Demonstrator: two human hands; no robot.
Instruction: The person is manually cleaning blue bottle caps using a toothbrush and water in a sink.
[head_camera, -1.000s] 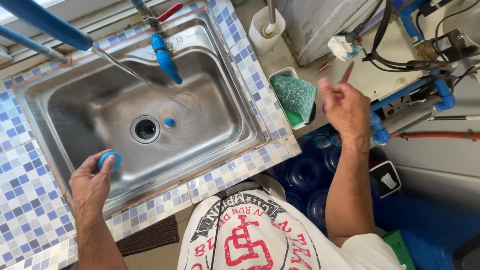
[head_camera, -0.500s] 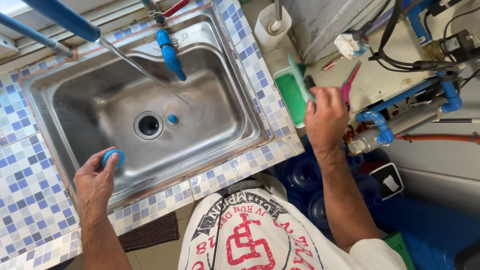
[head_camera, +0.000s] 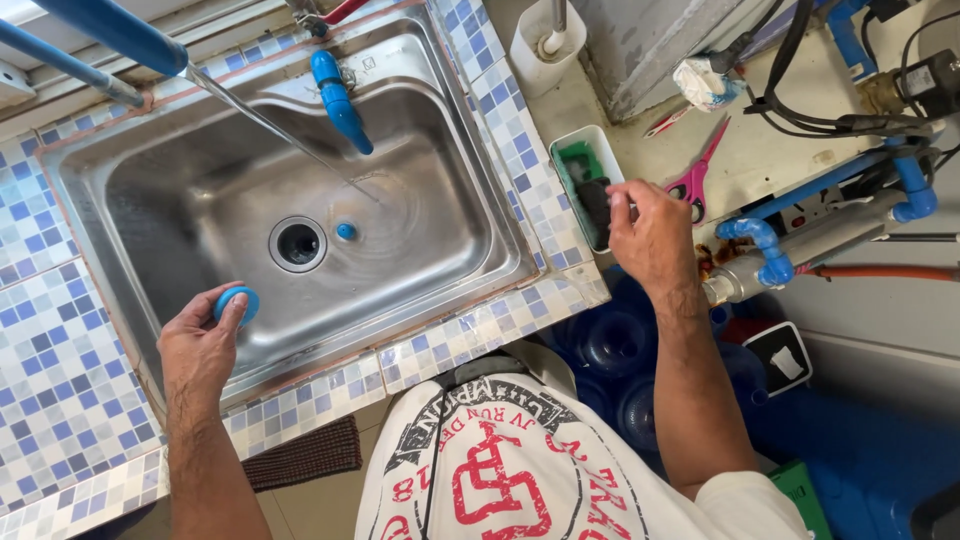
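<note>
My left hand rests on the front rim of the steel sink and holds a small round blue cap between thumb and fingers. My right hand reaches into a pale green rectangular tub at the sink's right, its fingers closed on a dark scrubbing pad. A green sponge lies in the far end of that tub. A thin stream of water runs from a blue tap into the basin, near the drain and a small blue plug.
Blue and white mosaic tiles surround the sink. Pink-handled scissors, a white cup, blue pipe fittings and black cables lie on the counter to the right. Blue water bottles stand below.
My right hand came down from above the counter, put the green sponge into the tub and now grips the dark pad there. The left hand has kept still with the blue cap.
</note>
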